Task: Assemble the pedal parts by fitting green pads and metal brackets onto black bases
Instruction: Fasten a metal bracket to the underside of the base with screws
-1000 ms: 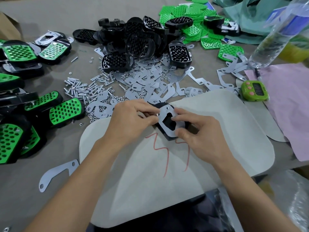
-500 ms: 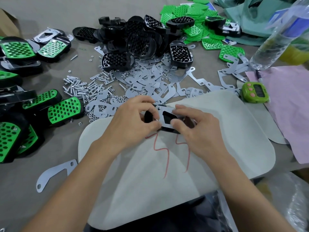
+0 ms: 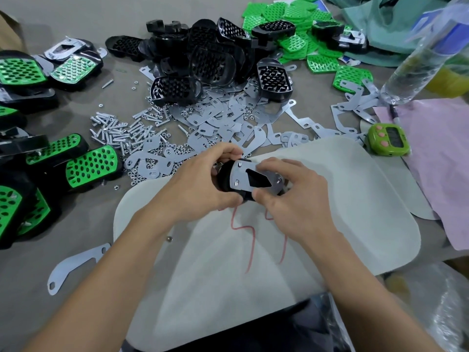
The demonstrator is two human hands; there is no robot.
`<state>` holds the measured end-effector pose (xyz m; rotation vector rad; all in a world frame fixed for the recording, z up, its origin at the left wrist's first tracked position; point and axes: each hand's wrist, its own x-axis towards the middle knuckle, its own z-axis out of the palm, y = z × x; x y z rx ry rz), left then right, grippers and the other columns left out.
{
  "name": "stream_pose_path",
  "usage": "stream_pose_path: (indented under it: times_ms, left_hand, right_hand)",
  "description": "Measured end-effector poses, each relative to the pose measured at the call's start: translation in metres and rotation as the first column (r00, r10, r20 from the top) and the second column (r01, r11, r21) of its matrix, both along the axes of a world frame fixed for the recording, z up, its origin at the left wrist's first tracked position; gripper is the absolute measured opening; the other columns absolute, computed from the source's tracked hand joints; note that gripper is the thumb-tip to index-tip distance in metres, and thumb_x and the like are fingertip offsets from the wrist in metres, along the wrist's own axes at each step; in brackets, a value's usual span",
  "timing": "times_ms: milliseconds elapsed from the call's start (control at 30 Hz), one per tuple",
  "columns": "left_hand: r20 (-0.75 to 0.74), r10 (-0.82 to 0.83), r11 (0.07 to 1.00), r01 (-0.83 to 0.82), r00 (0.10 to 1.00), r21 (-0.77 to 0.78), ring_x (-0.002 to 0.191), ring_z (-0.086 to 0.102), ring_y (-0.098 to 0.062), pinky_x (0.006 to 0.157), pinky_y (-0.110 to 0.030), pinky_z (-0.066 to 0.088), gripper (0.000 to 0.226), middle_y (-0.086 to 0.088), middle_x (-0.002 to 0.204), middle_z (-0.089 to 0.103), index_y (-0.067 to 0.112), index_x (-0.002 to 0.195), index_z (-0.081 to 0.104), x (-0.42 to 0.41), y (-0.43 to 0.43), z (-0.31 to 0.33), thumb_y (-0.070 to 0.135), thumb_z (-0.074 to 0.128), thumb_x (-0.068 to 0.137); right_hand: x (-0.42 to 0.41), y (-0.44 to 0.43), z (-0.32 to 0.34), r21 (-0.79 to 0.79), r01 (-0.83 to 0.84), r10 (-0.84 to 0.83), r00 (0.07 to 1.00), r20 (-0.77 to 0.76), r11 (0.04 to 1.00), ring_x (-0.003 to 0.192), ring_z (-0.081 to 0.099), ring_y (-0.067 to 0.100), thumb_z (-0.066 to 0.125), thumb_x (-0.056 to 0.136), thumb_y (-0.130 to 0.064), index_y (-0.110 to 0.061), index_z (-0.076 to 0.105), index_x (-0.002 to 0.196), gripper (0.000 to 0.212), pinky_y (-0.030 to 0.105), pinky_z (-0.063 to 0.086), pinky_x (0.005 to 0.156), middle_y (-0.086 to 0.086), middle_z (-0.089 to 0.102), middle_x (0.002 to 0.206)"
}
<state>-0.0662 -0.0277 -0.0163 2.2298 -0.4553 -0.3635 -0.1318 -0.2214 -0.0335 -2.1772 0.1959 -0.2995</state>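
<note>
Turned sideways since a second earlier, black base [image 3: 224, 180] with metal bracket [image 3: 241, 171] uppermost, left hand [image 3: 200, 184] gripped base, right hand [image 3: 297, 201] pinched bracket, above white mat [image 3: 342, 199].

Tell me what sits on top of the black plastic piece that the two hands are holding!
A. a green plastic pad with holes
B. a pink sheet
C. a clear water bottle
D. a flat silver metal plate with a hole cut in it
D: a flat silver metal plate with a dark cut-out lies on the black plastic base, held by the left hand and the right hand.
</note>
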Motion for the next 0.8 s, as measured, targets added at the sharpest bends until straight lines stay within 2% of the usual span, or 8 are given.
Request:
stream_pose_path:
  times_ms: [100, 167, 233, 333, 500, 567, 667, 800]
  left_hand:
    - [0.009, -0.069, 0.997, 0.068, 0.998, 0.042, 0.106, 0.056, 0.006, 0.087, -0.016, 0.044, 0.088, 0.034, 0.124, 0.058, 0.05, 0.134, 0.056, 0.004, 0.0, 0.0, 0.035, 0.083, 0.052]
    - [0.05, -0.072, 0.996, 0.07, 0.996, 0.051, 0.112, 0.054, 0.003, 0.093, -0.024, 0.046, 0.083, 0.029, 0.126, 0.057, 0.046, 0.134, 0.061, 0.004, -0.003, 0.0, 0.039, 0.082, 0.054]
    - [0.065, -0.049, 0.999, 0.048, 0.997, 0.018, 0.114, 0.056, 0.003, 0.095, -0.027, 0.047, 0.076, 0.028, 0.127, 0.058, 0.044, 0.131, 0.065, 0.003, -0.005, -0.001, 0.044, 0.081, 0.056]
    - [0.075, -0.035, 0.999, 0.036, 0.997, -0.004, 0.112, 0.057, 0.003, 0.094, -0.026, 0.048, 0.074, 0.027, 0.125, 0.06, 0.045, 0.129, 0.066, 0.003, -0.007, -0.003, 0.046, 0.081, 0.057]
    - [0.044, 0.005, 0.999, -0.003, 0.999, -0.052, 0.091, 0.057, 0.015, 0.076, -0.001, 0.039, 0.085, 0.029, 0.117, 0.065, 0.052, 0.131, 0.059, 0.007, -0.002, -0.006, 0.039, 0.091, 0.053]
    - [0.039, 0.014, 0.998, -0.012, 0.999, -0.059, 0.09, 0.058, 0.017, 0.075, 0.002, 0.038, 0.081, 0.027, 0.116, 0.067, 0.048, 0.126, 0.063, 0.009, 0.0, -0.008, 0.029, 0.097, 0.055]
    - [0.054, 0.03, 0.999, -0.027, 0.998, -0.047, 0.088, 0.057, 0.017, 0.074, 0.002, 0.039, 0.079, 0.029, 0.113, 0.068, 0.049, 0.122, 0.065, 0.01, 0.0, -0.011, 0.029, 0.099, 0.054]
    - [0.061, 0.048, 0.998, -0.044, 0.997, -0.054, 0.086, 0.057, 0.016, 0.073, 0.001, 0.039, 0.078, 0.033, 0.109, 0.067, 0.051, 0.119, 0.065, 0.01, 0.001, -0.013, 0.032, 0.1, 0.052]
  right_hand:
    - [0.0, 0.0, 0.0, -0.012, -0.022, 0.021, 1.0, -0.014, 1.0, 0.099, 0.051, -0.022, 0.08, 0.068, -0.023, -0.045, 0.071, 0.117, 0.054, 0.002, 0.04, 0.087, -0.037, 0.055, 0.104]
    - [-0.001, -0.001, 0.002, -0.007, -0.074, 0.074, 0.996, -0.045, 0.997, 0.106, 0.052, -0.012, 0.076, 0.073, -0.025, -0.055, 0.058, 0.129, 0.067, 0.016, 0.049, 0.091, -0.029, 0.055, 0.112]
    - [-0.002, -0.001, 0.005, 0.017, -0.127, 0.128, 0.988, -0.09, 0.992, 0.109, 0.054, 0.003, 0.072, 0.079, -0.023, -0.063, 0.043, 0.138, 0.077, 0.037, 0.058, 0.086, -0.026, 0.053, 0.115]
    - [-0.003, 0.001, 0.006, 0.013, -0.146, 0.146, 0.985, -0.096, 0.989, 0.107, 0.057, 0.011, 0.07, 0.082, -0.022, -0.062, 0.038, 0.143, 0.08, 0.047, 0.06, 0.081, -0.027, 0.05, 0.114]
    - [-0.001, 0.0, 0.009, -0.058, -0.151, 0.143, 0.981, -0.129, 0.987, 0.108, 0.054, 0.01, 0.071, 0.084, -0.02, -0.056, 0.039, 0.144, 0.077, 0.043, 0.055, 0.09, -0.02, 0.051, 0.115]
    - [0.002, -0.004, 0.011, -0.129, -0.191, 0.17, 0.973, -0.156, 0.973, 0.115, 0.05, 0.009, 0.072, 0.083, -0.024, -0.049, 0.044, 0.143, 0.071, 0.03, 0.048, 0.094, -0.025, 0.049, 0.11]
    - [0.004, -0.008, 0.014, -0.222, -0.225, 0.194, 0.969, -0.153, 0.949, 0.105, 0.043, 0.004, 0.075, 0.08, -0.028, -0.04, 0.055, 0.132, 0.057, 0.005, 0.033, 0.083, -0.032, 0.045, 0.095]
    - [0.006, -0.007, 0.015, -0.259, -0.211, 0.185, 0.975, -0.122, 0.942, 0.092, 0.039, 0.002, 0.078, 0.079, -0.026, -0.031, 0.063, 0.126, 0.049, 0.018, 0.03, 0.074, -0.036, 0.04, 0.087]
